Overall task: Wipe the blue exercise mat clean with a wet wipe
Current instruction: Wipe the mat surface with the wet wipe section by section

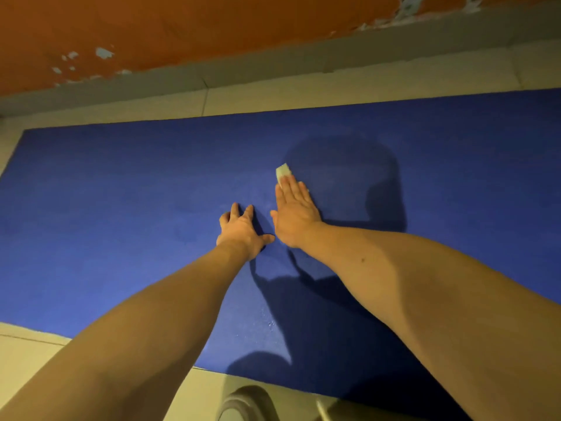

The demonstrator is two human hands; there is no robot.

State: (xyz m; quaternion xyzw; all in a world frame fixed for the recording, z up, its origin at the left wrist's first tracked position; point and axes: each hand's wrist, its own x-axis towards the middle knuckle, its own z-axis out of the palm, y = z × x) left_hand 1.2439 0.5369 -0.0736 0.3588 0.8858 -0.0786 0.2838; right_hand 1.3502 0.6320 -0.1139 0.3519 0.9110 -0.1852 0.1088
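The blue exercise mat [121,208] lies flat on a tiled floor and fills most of the view. My right hand [294,211] lies flat, palm down, near the mat's middle and presses a folded white wet wipe [283,171] against it; the wipe's far end sticks out past my fingertips. My left hand [243,229] rests just to the left of it, fingers spread on the mat, holding nothing. Its thumb almost touches my right hand. A darker damp patch spreads on the mat to the right of the wipe.
Pale floor tiles [273,98] border the mat on the far side and at the near left. An orange wall with peeling paint [182,31] rises behind a grey skirting strip. A grey shoe [249,402] shows at the bottom edge, just off the mat.
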